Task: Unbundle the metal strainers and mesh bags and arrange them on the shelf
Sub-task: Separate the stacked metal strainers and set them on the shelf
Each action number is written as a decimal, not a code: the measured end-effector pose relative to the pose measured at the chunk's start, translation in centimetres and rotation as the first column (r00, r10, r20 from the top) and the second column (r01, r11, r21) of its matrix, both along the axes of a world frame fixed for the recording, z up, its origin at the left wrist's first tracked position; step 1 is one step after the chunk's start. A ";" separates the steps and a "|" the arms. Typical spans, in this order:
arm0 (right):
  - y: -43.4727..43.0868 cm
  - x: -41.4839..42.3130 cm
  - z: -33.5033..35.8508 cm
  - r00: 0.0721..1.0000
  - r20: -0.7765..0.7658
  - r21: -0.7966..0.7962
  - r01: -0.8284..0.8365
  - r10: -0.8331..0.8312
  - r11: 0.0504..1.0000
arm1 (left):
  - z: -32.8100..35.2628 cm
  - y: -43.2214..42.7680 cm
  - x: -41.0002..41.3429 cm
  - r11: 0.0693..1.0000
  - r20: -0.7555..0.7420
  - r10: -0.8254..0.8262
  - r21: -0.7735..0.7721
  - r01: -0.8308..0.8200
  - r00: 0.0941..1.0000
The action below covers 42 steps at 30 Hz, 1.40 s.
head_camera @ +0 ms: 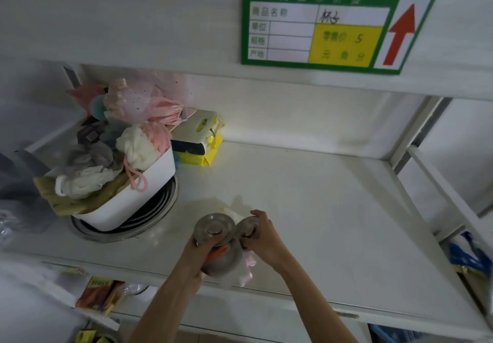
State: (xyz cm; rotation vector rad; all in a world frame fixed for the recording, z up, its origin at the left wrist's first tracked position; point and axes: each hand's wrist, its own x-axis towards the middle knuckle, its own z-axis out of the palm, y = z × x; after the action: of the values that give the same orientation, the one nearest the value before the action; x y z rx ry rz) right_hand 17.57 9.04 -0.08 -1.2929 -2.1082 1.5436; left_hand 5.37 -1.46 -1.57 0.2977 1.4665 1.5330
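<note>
Both hands work over the front edge of the white shelf (306,196). My left hand (197,256) grips a stack of round metal strainers (214,226), the top one with a raised knob in its middle, and an orange band shows in the stack. My right hand (262,238) pinches a second metal strainer (249,226) beside the first. A thin clear plastic wrapper (240,270) hangs under and around the stack. Mesh bags and bath puffs (138,105), pink, white and grey, fill a white tub (133,198) at the shelf's left.
The tub rests on stacked round metal trays (157,206). Yellow and white packets (200,140) lie behind it against the back wall. A green price label (333,28) with a red arrow hangs on the upper shelf's edge. A lower shelf holds small packets (98,294).
</note>
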 end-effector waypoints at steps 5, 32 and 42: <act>0.0 1.0 -0.2 0.991 -0.101 0.045 0.096 -0.091 0.994 | 0.0 -0.5 0.3 0.998 0.086 -0.025 0.058 0.020 0.996; 10.8 -5.0 -4.3 0.889 0.368 0.507 0.054 -0.272 0.860 | -1.9 0.4 -1.6 0.993 0.109 -0.071 0.105 0.060 0.992; 10.7 -5.4 -3.7 0.911 0.316 0.564 0.043 -0.264 0.824 | -2.1 1.8 -1.7 0.996 0.076 -0.085 0.024 0.084 0.993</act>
State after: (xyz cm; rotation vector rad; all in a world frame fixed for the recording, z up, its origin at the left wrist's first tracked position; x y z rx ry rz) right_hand 12.16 19.71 -3.74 -1.5682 -2.3394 0.5581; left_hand 3.70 0.30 -3.62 0.3060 1.3620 1.4769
